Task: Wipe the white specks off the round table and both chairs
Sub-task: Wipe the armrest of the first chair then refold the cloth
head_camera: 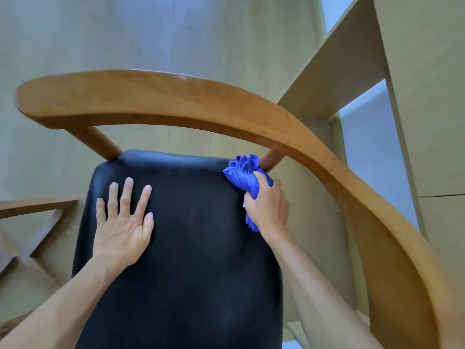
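I look straight down on a chair with a black padded seat point(191, 248) and a curved wooden backrest rail point(176, 99) that sweeps round to the right. My left hand point(123, 222) lies flat on the seat's left half, fingers spread. My right hand point(268, 207) is closed on a bunched blue cloth point(242, 172), which presses against the seat's far right corner beside a wooden support post point(270, 159). No white specks show on the seat. The round table is out of view.
Pale wooden floor point(151, 34) lies all around. A tall light-wood panel structure point(339, 71) stands at the right behind the rail. Part of another wooden frame point(32, 207) shows at the left edge.
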Demonstrator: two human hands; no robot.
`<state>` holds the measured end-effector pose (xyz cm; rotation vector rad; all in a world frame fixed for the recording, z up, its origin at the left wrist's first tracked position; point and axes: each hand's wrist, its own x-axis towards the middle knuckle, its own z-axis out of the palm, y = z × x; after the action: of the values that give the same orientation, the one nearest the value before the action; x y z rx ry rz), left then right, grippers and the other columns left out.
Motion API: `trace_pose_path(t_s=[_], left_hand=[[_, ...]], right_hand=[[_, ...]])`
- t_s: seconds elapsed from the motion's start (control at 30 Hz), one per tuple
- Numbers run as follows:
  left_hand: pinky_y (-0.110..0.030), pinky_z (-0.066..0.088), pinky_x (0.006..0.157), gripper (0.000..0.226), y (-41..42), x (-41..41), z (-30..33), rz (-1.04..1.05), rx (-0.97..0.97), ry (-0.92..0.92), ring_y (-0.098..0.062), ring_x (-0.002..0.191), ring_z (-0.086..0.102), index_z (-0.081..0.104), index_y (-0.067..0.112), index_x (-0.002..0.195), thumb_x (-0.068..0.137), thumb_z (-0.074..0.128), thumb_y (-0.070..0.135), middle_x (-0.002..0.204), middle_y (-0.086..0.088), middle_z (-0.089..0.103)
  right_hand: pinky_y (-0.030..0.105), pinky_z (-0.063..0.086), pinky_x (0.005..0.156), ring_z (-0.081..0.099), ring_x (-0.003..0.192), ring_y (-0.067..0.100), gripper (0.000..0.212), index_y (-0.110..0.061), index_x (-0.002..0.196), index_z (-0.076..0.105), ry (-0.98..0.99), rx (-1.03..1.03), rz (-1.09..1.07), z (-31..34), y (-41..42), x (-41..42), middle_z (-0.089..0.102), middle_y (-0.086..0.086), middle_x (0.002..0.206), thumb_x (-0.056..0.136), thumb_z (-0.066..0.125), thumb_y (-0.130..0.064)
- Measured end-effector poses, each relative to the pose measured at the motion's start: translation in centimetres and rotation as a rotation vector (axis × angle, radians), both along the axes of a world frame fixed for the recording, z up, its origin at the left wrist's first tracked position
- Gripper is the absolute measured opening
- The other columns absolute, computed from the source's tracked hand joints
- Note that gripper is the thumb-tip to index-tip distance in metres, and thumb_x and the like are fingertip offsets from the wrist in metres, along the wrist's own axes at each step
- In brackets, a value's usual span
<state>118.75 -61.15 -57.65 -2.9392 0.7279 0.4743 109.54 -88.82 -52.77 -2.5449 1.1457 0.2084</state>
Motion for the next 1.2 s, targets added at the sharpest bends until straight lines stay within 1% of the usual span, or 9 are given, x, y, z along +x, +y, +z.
trace_pose_path(t_s=[0.1, 0.23, 0.33, 0.53, 0.7, 0.87, 0.93, 1.1, 1.2], left_hand=[[-0.046, -0.007, 0.114, 0.064, 0.1, 0.3, 0.4, 0.006, -0.006, 0.026, -0.031, 0.145, -0.006, 0.005, 0.029, 0.151, 0.091, 0.008, 0.049, 0.161, -0.008, 0.0], [-0.048, -0.008, 0.114, 0.063, -0.3, -0.2, 0.4, 0.02, -0.013, 0.032, -0.031, 0.145, -0.008, 0.006, 0.028, 0.152, 0.092, 0.01, 0.047, 0.161, -0.008, -0.001], [-0.046, -0.011, 0.114, 0.058, -0.5, -0.1, 0.3, 0.034, -0.044, 0.034, -0.028, 0.145, -0.012, 0.008, 0.028, 0.153, 0.098, 0.022, 0.04, 0.161, -0.007, -0.007], [-0.047, -0.008, 0.116, 0.058, -0.7, -0.2, 1.0, 0.061, -0.081, 0.105, -0.026, 0.145, -0.017, -0.002, 0.033, 0.152, 0.099, 0.021, 0.04, 0.16, -0.004, -0.013], [-0.051, 0.009, 0.117, 0.054, 0.7, 1.0, 1.4, 0.045, -0.235, 0.134, -0.029, 0.147, 0.005, 0.029, 0.022, 0.149, 0.097, 0.037, 0.03, 0.161, -0.004, 0.012], [-0.033, 0.006, 0.119, 0.06, 2.7, 1.9, 1.4, 0.016, -0.365, 0.176, -0.019, 0.147, 0.01, 0.038, 0.019, 0.147, 0.087, 0.036, 0.022, 0.158, 0.002, 0.019], [-0.034, 0.003, 0.118, 0.057, 2.5, 1.6, 1.5, 0.034, -0.363, 0.164, -0.019, 0.148, 0.007, 0.034, 0.021, 0.148, 0.091, 0.038, 0.019, 0.159, 0.003, 0.016], [-0.043, 0.005, 0.118, 0.061, 2.5, 1.0, 1.1, -0.013, -0.281, 0.107, -0.023, 0.148, 0.004, 0.026, 0.024, 0.15, 0.095, 0.046, 0.011, 0.16, 0.0, 0.012], [-0.048, 0.009, 0.117, 0.059, 2.5, 0.6, 1.4, -0.02, -0.222, 0.053, -0.025, 0.148, 0.009, 0.029, 0.027, 0.149, 0.095, 0.048, 0.015, 0.16, -0.001, 0.018]], right_hand=[[0.037, 0.048, 0.084, 0.058, 0.097, 0.032, 0.043, -0.033, 0.129, 0.05, 0.058, 0.093, -0.187, -0.3, -0.1, -3.0, 0.054, 0.006, 0.114, 0.087, 0.056, -0.031], [0.038, 0.054, 0.076, 0.062, 0.073, 0.025, 0.011, -0.022, 0.089, 0.061, 0.188, 0.226, -0.541, -0.1, -1.2, -11.2, 0.068, 0.002, 0.085, 0.079, 0.059, -0.026], [0.038, 0.054, 0.075, 0.061, 0.071, 0.022, 0.01, -0.026, 0.091, 0.062, 0.078, 0.255, -0.625, -0.1, 0.7, -12.4, 0.067, 0.0, 0.084, 0.081, 0.059, -0.025], [0.035, 0.045, 0.079, 0.057, 0.099, 0.029, 0.047, -0.026, 0.132, 0.053, -0.205, 0.097, -0.314, -0.9, 3.5, -2.8, 0.054, 0.006, 0.117, 0.086, 0.064, -0.03], [0.03, 0.041, 0.051, 0.049, 0.063, 0.024, 0.054, -0.022, 0.11, 0.063, -0.213, -0.041, 0.356, -1.3, 15.5, 3.3, 0.056, 0.007, 0.088, 0.058, 0.076, -0.029], [0.031, 0.036, 0.05, 0.044, 0.061, 0.026, 0.046, -0.025, 0.107, 0.065, -0.345, -0.209, 0.805, -2.3, 10.6, -1.4, 0.056, 0.007, 0.086, 0.061, 0.07, -0.027], [0.033, 0.041, 0.052, 0.049, 0.063, 0.029, 0.049, -0.024, 0.109, 0.067, -0.304, -0.256, 0.788, -2.3, 5.6, -1.8, 0.058, 0.01, 0.088, 0.061, 0.071, -0.025], [0.042, 0.051, 0.07, 0.056, 0.086, 0.038, 0.054, -0.018, 0.129, 0.058, -0.193, -0.12, 0.059, -1.7, 2.8, 0.1, 0.054, 0.016, 0.11, 0.076, 0.071, -0.019], [0.034, 0.048, 0.054, 0.053, 0.068, 0.032, 0.059, -0.018, 0.118, 0.061, -0.261, -0.095, 0.329, -2.0, 10.7, -4.1, 0.056, 0.014, 0.097, 0.061, 0.072, -0.019]])
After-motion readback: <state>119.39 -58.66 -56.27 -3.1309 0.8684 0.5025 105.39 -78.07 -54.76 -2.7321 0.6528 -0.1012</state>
